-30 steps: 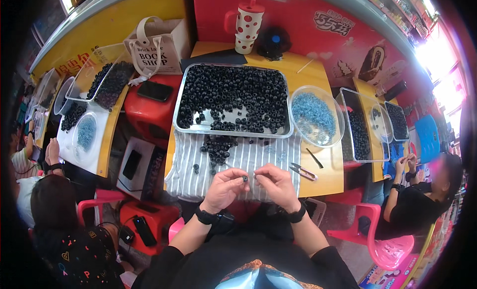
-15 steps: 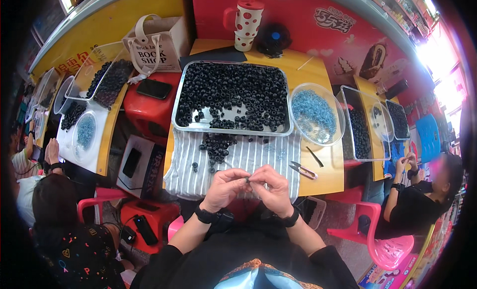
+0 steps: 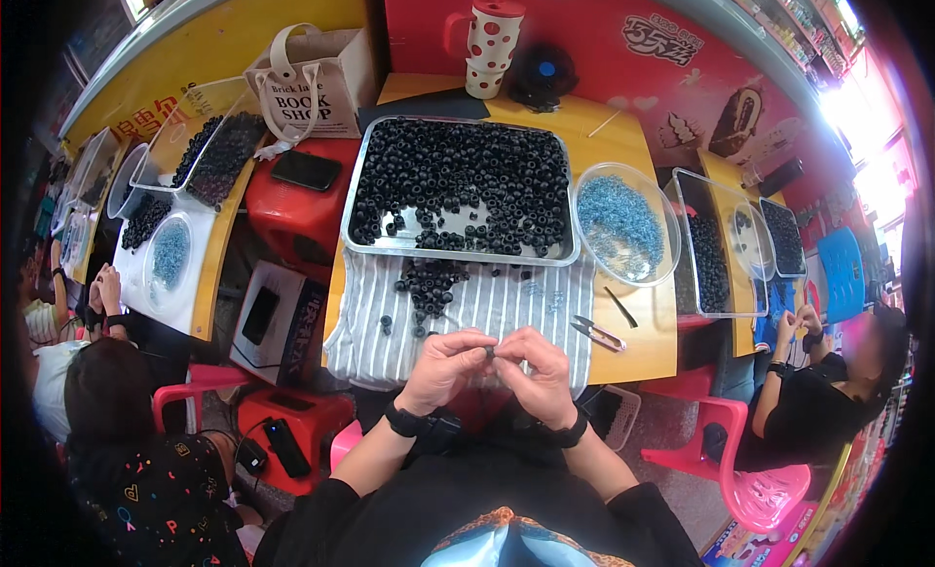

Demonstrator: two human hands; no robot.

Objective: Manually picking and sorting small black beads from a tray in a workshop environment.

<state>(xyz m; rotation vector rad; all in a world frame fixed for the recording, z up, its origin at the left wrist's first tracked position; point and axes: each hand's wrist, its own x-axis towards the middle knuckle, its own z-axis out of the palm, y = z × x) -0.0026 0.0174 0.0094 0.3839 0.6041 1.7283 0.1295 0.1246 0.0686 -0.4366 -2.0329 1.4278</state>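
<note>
Bead [image 3: 490,351], small, black, round, between both hands' fingers [image 3: 474,345].

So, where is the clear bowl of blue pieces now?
In the head view, the clear bowl of blue pieces sits on the yellow table, right of the metal tray.

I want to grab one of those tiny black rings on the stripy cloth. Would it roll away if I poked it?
Probably not far: the black rings look round but lie flat, and the striped cloth likely slows them. They seem light, since many sit heaped in the metal tray. Being tiny, one may slip from fingertips.
</note>
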